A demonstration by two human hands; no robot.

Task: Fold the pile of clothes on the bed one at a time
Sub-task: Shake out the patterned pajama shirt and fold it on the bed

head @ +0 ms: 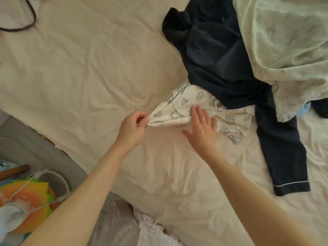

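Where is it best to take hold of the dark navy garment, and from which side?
Probably the navy garment's piped cuff, from the near side: that sleeve lies flat and free on the bedsheet, while its body sits under the pale green fabric.

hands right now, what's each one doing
Left hand: closed, pinching a corner of the printed cream shirt.
Right hand: open, fingers straight, flat on the same shirt.

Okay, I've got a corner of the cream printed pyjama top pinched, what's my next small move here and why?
Probably draw the cream printed pyjama top toward you, out from under the dark navy pyjama garment. Your left hand already has a pinch grip on its corner, your right hand lies flat and open on it, but its far part is still covered by the navy piece, so it cannot be spread for folding yet.
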